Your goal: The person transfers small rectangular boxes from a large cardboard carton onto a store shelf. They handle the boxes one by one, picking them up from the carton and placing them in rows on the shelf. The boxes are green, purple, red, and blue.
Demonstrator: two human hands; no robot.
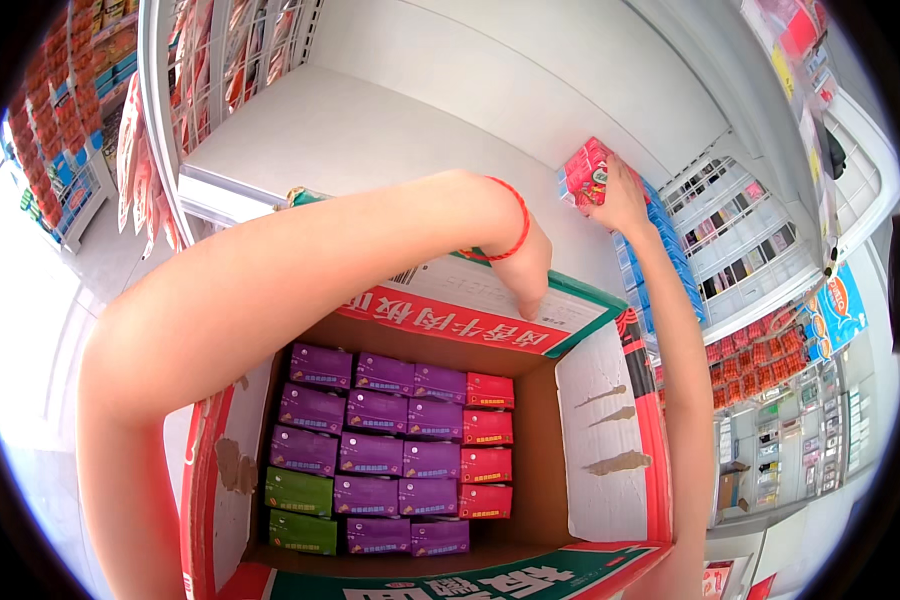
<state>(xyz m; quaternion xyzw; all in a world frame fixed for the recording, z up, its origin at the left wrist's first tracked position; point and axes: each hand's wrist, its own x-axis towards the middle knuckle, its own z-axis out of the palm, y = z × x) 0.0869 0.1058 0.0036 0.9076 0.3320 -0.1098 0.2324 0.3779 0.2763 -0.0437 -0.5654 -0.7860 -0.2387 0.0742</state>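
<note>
An open cardboard carton stands before me, packed with rows of purple boxes, red boxes and two green boxes. My left hand, a red cord around its wrist, lies against the carton's raised far flap; its fingers are partly hidden. Farther back on the white shelf, my right hand is closed around a group of small red-pink packs, beside a row of blue packs. How many packs it grips, I cannot tell.
The white shelf has a back panel and a raised front edge at left. Wire racks with hanging red packets stand at left. A white wire basket divider is on the right, with more hanging goods beyond.
</note>
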